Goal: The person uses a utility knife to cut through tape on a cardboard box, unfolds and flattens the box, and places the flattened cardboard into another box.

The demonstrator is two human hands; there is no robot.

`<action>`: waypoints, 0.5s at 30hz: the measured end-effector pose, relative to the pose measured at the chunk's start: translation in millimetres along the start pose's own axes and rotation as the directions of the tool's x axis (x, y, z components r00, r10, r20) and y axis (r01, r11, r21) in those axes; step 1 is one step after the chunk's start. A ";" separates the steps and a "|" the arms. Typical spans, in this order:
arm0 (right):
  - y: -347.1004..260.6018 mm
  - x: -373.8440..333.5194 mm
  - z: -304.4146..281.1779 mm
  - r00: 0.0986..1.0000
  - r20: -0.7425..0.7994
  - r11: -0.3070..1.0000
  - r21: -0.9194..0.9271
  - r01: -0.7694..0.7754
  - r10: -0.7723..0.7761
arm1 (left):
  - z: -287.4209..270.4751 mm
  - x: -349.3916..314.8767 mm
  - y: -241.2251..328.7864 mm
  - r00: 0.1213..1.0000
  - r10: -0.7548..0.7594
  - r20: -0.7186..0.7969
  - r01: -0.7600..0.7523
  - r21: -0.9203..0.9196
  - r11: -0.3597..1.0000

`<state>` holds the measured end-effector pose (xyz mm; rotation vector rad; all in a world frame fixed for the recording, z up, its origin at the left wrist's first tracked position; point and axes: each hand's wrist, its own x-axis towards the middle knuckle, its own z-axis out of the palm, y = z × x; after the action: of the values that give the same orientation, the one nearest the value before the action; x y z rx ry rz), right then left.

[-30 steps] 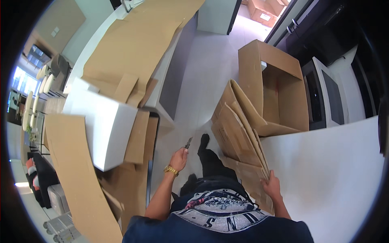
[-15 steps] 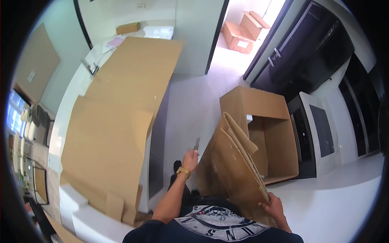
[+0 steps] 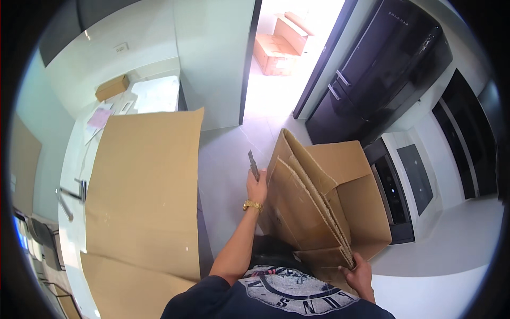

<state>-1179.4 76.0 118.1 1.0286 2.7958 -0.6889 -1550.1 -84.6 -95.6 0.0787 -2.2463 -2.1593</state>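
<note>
A utility knife [image 3: 254, 166] with its blade out points away from me, and the closed fingers of my left hand [image 3: 257, 187] are wrapped round it. That hand is beside the upper left edge of a folded cardboard sheet [image 3: 300, 204], which stands tilted in front of me in several layers. My right hand [image 3: 360, 276] grips the sheet's near right corner, thumb on one side and fingers on the other. Behind the sheet is an open cardboard box [image 3: 366, 204], partly hidden by it.
A large flat cardboard sheet [image 3: 143, 181] covers much of the counter on the left, next to a faucet [image 3: 81, 190]. A small box [image 3: 111, 87] lies farther back. On the right stand a black fridge [image 3: 382, 69] and an oven [image 3: 394, 183]. Another carton [image 3: 279, 53] sits beyond the doorway.
My left hand has moved forward with the knife, closer to the folded sheet. The sheet has shifted over the open box and hides more of it. My view has turned.
</note>
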 end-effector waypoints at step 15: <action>-115.5 372.5 -32.4 0.993 0.080 0.983 0.155 -0.098 0.086 | 78.2 333.3 -53.1 0.991 -0.128 0.029 0.118 0.221 0.968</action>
<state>-1537.0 234.3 106.4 1.1265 2.6479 -0.9305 -1886.0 -26.5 -157.5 0.1824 -2.5609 -1.9755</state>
